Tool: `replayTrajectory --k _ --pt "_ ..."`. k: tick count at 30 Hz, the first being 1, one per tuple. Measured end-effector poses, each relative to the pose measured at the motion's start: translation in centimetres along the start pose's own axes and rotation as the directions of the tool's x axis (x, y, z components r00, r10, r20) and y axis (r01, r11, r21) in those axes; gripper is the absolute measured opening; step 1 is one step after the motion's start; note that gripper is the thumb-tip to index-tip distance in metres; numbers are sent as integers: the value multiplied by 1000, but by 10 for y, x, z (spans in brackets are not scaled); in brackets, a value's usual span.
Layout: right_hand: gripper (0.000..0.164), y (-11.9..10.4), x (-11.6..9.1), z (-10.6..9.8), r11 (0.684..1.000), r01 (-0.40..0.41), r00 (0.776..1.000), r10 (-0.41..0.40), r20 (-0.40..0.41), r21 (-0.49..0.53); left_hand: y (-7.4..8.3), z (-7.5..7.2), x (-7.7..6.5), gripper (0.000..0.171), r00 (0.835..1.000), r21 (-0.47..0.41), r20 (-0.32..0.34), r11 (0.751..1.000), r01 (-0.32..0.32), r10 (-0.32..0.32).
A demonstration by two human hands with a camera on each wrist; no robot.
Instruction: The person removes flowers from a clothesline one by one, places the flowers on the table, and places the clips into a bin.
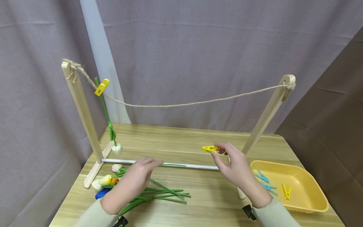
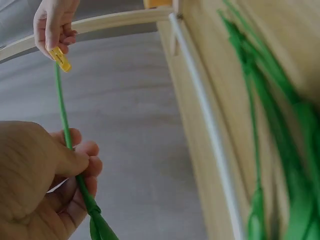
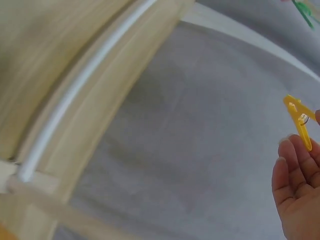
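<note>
My left hand (image 1: 135, 177) pinches the green stem (image 2: 62, 102) of an artificial flower between thumb and fingers; its blossom is out of sight in the left wrist view. The stem's bare end points toward my right hand (image 1: 234, 164). That hand holds a yellow clothespin (image 1: 210, 149) by its handle ends, raised over the table. Beneath the left forearm lie several artificial tulips, among them a yellow and white one (image 1: 105, 180) and a blue one (image 1: 102, 193). A white tulip (image 1: 117, 149) hangs head down from the rope (image 1: 175, 105), fastened by another yellow clothespin (image 1: 102, 87).
The rope sags between a left wooden post (image 1: 84, 113) and a right wooden post (image 1: 265, 118). A white rod (image 1: 198, 166) joins the posts low down. At the right stands a yellow tray (image 1: 309, 189) with blue clothespins (image 1: 262, 177) and a yellow one (image 1: 286, 191).
</note>
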State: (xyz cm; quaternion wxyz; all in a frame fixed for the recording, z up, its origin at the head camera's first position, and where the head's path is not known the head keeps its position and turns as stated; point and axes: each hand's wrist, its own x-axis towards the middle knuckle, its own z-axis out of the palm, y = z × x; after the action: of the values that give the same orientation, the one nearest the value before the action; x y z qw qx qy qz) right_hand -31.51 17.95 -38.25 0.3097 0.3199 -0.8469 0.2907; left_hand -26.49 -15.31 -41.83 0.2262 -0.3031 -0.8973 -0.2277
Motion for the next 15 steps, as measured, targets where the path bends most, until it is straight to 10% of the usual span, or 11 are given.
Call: replayTrajectory --k 15 --pt "30 59 -86 -32 946 -274 961 275 -19 -172 -6 53 -37 48 988 93 155 996 -15 1"
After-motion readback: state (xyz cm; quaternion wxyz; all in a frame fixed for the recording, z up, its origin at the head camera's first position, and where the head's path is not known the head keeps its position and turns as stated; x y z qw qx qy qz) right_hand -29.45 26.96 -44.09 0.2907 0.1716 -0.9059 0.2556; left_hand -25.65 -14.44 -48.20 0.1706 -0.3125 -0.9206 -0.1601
